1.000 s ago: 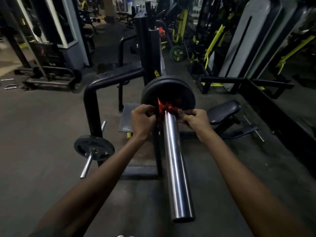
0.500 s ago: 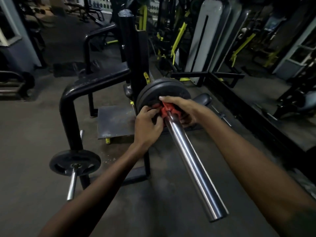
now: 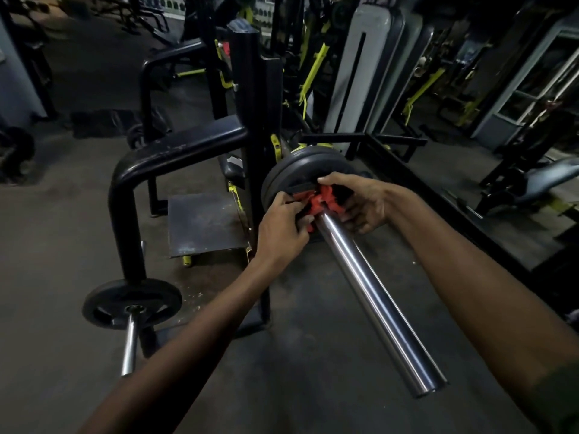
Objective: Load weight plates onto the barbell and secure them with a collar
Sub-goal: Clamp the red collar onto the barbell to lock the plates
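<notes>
A chrome barbell sleeve [image 3: 376, 296] runs from the lower right up to black weight plates [image 3: 300, 170] stacked on it by the rack. A red collar [image 3: 322, 198] sits on the sleeve right against the outer plate. My left hand [image 3: 282, 230] grips the collar's left side, fingers curled around it. My right hand [image 3: 360, 202] holds the collar from the top and right, thumb over it. The hands hide much of the collar.
A black rack upright [image 3: 260, 120] and curved black frame [image 3: 131, 189] stand left of the plates. Low on the left, a spare black plate [image 3: 131, 303] sits on a chrome storage peg. A grey machine [image 3: 360, 76] and dark benches fill the back and right.
The view has swung left and closer. My right hand has moved over the top of the collar, and both hands have stayed on it against the plate.
</notes>
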